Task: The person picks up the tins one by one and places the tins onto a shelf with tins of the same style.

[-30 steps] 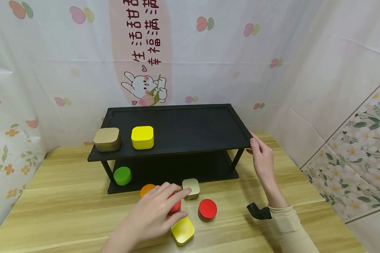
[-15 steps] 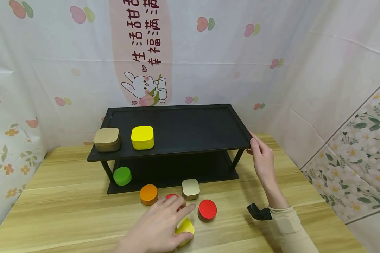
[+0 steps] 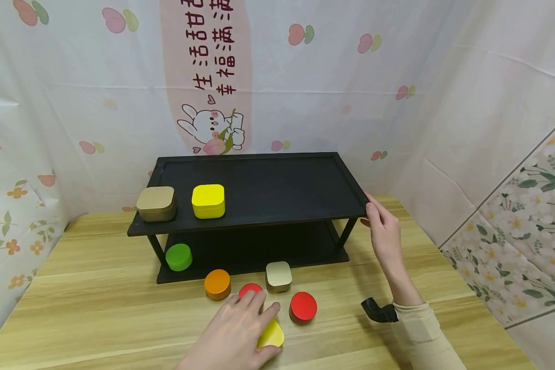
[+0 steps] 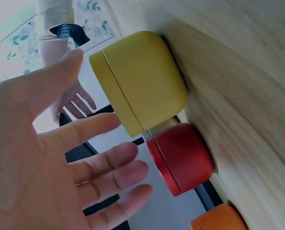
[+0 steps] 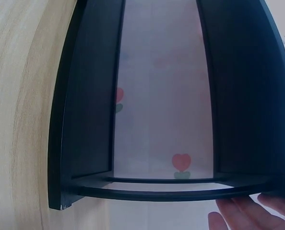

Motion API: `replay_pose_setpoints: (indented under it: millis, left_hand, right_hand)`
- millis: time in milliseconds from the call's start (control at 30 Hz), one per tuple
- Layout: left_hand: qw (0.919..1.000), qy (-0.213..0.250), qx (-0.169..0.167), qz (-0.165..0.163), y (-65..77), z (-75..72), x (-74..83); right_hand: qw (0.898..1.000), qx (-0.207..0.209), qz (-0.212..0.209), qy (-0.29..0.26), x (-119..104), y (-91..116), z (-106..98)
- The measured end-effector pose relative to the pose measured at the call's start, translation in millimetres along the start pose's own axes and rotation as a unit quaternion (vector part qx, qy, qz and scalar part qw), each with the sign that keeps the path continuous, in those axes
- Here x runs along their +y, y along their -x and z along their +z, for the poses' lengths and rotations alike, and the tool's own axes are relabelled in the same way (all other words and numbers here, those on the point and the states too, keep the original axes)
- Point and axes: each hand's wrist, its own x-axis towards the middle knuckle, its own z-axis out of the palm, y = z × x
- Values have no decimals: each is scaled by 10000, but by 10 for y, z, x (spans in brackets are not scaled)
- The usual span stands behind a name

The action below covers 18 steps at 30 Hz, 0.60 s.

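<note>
Left hand (image 3: pixel 233 333) at yellow box (image 3: pixel 272 335), fingers apart, red tin (image 3: pixel 251 289) close beyond. Right hand (image 3: pixel 383 224) fingers clamped on right edge of shelf (image 3: pixel 277 185). Curtain (image 3: pixel 347 97) reads 生活甜, 幸福满.

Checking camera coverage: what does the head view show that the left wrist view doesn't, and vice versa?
Only head: a round green box, upper square yellow box and square tan box, on the black two-tier shelf.
Only left wrist: the palm of the left hand, and the lid seam on a round red box.
Both: that hand, red box and shelf, a lower square yellow box, round orange box, the right hand.
</note>
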Motion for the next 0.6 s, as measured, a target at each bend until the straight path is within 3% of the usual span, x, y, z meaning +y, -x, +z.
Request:
replay_pose_setpoints:
  millis: [200,600]
  left_hand:
    - [9993,-130,-325,-135,3,32,35]
    - [9986,-430,-282,-113,4,139,76]
  right_hand:
    - [10000,-6,-13,11,4,3,-3]
    - [10000,-2,58,56,9,-4,0]
